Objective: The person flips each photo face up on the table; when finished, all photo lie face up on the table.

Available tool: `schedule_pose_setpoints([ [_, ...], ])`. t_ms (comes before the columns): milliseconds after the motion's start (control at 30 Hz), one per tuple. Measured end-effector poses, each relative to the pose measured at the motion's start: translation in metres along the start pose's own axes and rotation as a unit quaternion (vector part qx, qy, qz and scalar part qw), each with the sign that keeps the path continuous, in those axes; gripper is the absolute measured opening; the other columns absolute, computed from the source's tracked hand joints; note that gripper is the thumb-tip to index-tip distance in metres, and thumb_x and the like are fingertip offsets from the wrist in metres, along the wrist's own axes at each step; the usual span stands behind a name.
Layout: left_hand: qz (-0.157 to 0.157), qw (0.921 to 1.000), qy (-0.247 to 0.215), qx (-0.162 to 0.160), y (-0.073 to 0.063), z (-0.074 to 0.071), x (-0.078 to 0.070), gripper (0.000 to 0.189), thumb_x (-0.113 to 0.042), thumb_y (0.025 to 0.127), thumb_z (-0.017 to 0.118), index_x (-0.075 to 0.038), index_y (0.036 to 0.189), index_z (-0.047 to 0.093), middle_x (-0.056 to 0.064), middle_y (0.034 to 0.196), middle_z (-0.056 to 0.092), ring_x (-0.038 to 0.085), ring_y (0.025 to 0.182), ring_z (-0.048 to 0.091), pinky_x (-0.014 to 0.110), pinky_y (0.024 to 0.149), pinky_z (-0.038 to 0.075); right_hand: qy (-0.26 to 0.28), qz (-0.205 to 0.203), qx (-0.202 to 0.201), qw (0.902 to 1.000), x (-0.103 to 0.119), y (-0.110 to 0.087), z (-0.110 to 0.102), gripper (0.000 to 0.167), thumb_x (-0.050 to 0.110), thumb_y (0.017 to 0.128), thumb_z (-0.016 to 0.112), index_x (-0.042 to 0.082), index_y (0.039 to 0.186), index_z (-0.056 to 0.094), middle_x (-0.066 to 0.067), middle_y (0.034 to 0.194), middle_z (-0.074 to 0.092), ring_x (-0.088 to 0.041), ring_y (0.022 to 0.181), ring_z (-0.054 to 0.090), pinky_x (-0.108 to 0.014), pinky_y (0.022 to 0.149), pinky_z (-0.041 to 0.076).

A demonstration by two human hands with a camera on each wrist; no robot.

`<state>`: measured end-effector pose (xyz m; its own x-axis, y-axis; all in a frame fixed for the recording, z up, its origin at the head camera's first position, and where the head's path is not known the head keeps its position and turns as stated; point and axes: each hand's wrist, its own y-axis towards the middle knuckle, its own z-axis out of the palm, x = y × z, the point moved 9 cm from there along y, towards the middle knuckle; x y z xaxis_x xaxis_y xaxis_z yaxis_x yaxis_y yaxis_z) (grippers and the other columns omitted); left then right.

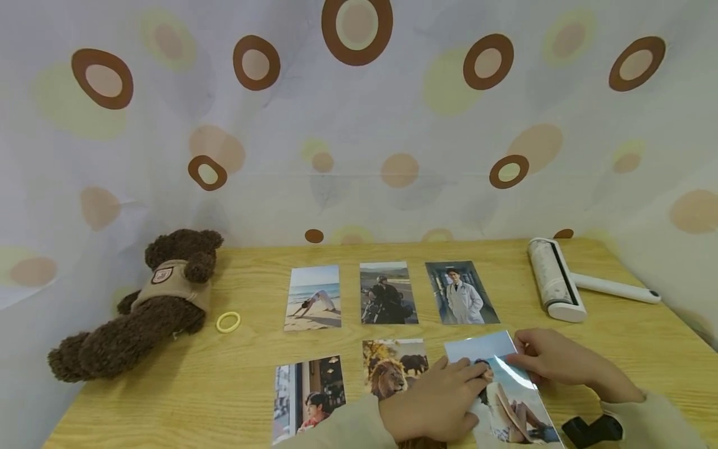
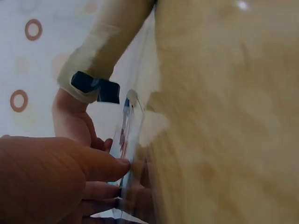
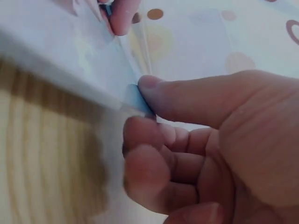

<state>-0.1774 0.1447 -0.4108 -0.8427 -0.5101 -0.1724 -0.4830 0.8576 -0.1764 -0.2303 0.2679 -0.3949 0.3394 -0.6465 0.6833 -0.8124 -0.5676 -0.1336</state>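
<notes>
A glossy photo (image 1: 513, 399) of a person sitting on a beach, with a clear sheet over it, lies under both hands at the front right. My right hand (image 1: 561, 362) pinches its right edge; in the right wrist view the thumb (image 3: 187, 100) bears on the edge above curled fingers. My left hand (image 1: 437, 399) reaches over its left side with the fingers stretched out on the surface. In the left wrist view the left thumb (image 2: 105, 163) is at the clear sheet's edge. A lion-and-elephant photo (image 1: 387, 368) is partly hidden beneath the left hand.
Photos of a beach stretch (image 1: 313, 299), a motorcyclist (image 1: 387, 296) and a doctor (image 1: 461, 296) form the back row. A window-seat photo (image 1: 308, 396) lies front left. A brown teddy bear (image 1: 168, 305) and yellow ring (image 1: 228, 322) are left, a white lint roller (image 1: 552, 274) back right.
</notes>
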Motion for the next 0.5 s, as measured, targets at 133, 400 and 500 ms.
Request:
schedule_pose_setpoints([
  [133, 0.005, 0.9993, 0.03, 0.023, 0.001, 0.003, 0.004, 0.06, -0.043, 0.101, 0.043, -0.026, 0.154, 0.02, -0.011, 0.16, 0.013, 0.01, 0.147, 0.018, 0.034, 0.118, 0.02, -0.058, 0.009, -0.03, 0.9978, -0.005, 0.001, -0.004, 0.027, 0.017, 0.094, 0.061, 0.011, 0.07, 0.05, 0.015, 0.057, 0.043, 0.004, 0.049, 0.038, -0.019, 0.046, 0.034],
  [400, 0.0, 0.9989, 0.029, 0.036, 0.002, 0.006, 0.008, 0.062, -0.047, 0.1, 0.043, -0.029, 0.154, 0.019, -0.014, 0.16, 0.011, 0.007, 0.147, 0.015, 0.035, 0.119, 0.015, -0.106, 0.041, -0.061, 0.9917, -0.011, 0.002, -0.004, 0.031, 0.022, 0.089, 0.069, 0.013, 0.067, 0.05, 0.013, 0.058, 0.037, 0.003, 0.05, 0.034, -0.019, 0.047, 0.03],
  [500, -0.002, 0.9987, 0.032, 0.04, 0.002, 0.007, 0.009, 0.062, -0.048, 0.1, 0.043, -0.03, 0.154, 0.018, -0.015, 0.16, 0.011, 0.007, 0.147, 0.014, 0.035, 0.119, 0.016, -0.121, 0.062, -0.057, 0.9891, -0.015, 0.003, -0.001, 0.031, 0.024, 0.089, 0.068, 0.013, 0.067, 0.049, 0.011, 0.058, 0.037, 0.001, 0.05, 0.034, -0.019, 0.048, 0.029],
])
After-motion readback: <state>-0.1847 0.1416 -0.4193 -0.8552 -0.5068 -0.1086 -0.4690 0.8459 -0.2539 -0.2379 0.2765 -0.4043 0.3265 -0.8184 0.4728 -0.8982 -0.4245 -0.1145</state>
